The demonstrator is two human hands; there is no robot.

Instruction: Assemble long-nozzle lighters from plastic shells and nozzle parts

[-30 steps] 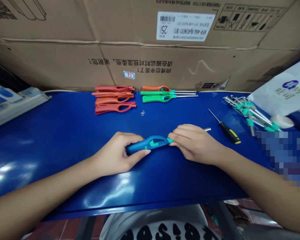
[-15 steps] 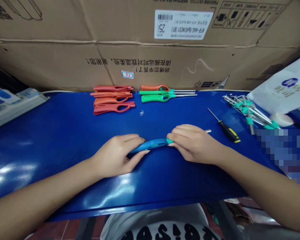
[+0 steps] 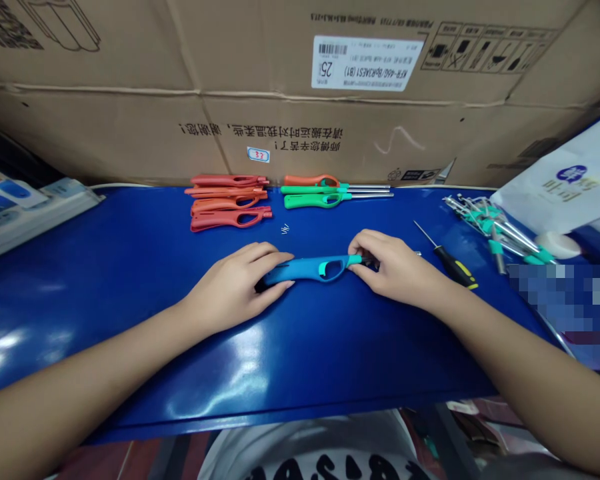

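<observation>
A blue long-necked gas lighter (image 3: 305, 269) with a teal trigger and teal collar lies between my hands, its flat side facing up. My left hand (image 3: 237, 283) grips the rear of its handle between thumb and fingers. At the collar, my right hand (image 3: 393, 267) pinches the front end with thumb and forefinger; most of the metal tube is hidden behind that hand. Beyond them, finished-looking lighters (image 3: 313, 200) with green and orange handles lie beside several red and orange handle shells (image 3: 230, 217).
A black and yellow screwdriver (image 3: 455, 267) lies right of my right hand. Farther right are metal tubes with teal collars (image 3: 510, 233) and a white bag (image 3: 570, 177). A cardboard box (image 3: 280, 107) walls off the back; a power strip (image 3: 35, 213) stands at left.
The blue lighter has turned so its flat side and trigger opening show, and it has moved slightly away from me. Both hands still hold it, my right fingers now looser around the collar.
</observation>
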